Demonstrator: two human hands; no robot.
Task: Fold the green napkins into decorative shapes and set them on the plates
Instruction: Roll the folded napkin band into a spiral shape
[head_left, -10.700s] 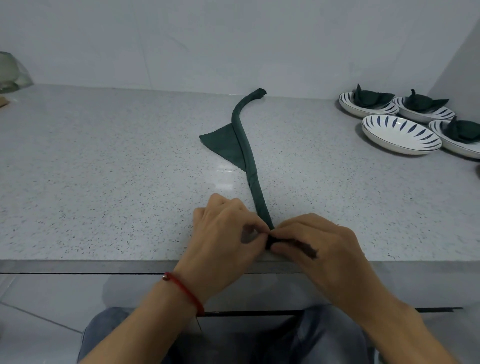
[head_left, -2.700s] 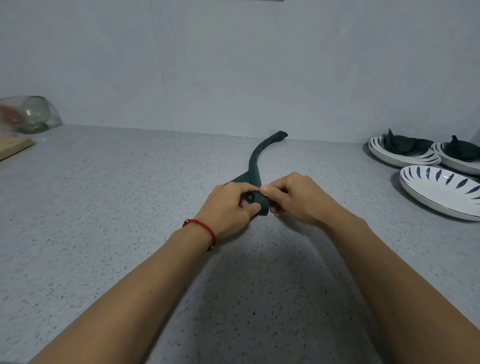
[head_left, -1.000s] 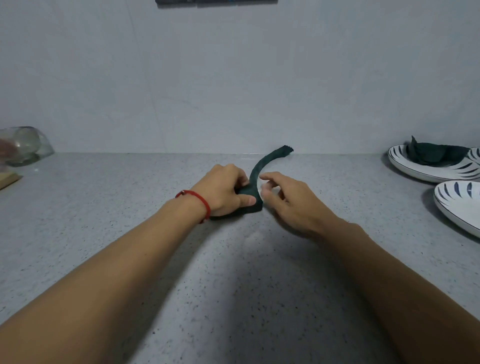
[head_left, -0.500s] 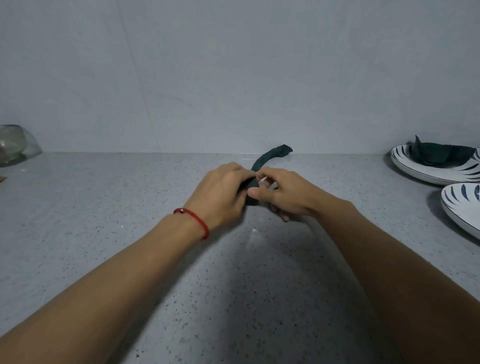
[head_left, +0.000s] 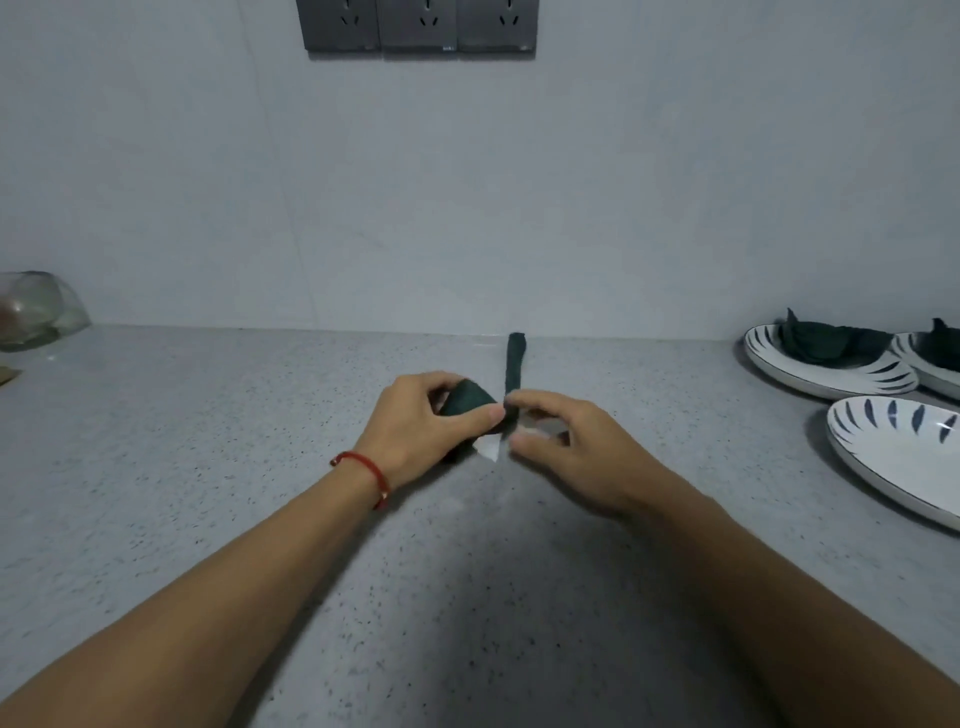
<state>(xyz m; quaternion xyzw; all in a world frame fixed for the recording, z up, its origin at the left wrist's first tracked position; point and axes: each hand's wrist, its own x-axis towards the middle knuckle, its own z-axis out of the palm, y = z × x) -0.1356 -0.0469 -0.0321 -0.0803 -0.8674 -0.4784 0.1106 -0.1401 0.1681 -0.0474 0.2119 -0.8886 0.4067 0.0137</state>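
A dark green napkin is wound into a tight coil on the grey counter, with its rolled tail running straight back toward the wall. My left hand grips the coil, thumb across its front. My right hand sits just right of the coil, its index fingertip touching the tail where it leaves the coil, the other fingers loosely curved. At the right stand an empty white plate with blue marks and two more plates holding folded green napkins.
A glass jar lies on its side at the far left by the wall. Grey wall sockets sit above. The counter stretches left and toward me under my forearms.
The coil has grown and the loose tail is shorter and now points straight back. My right hand has opened off the roll and shifted slightly right. The camera tilted up.
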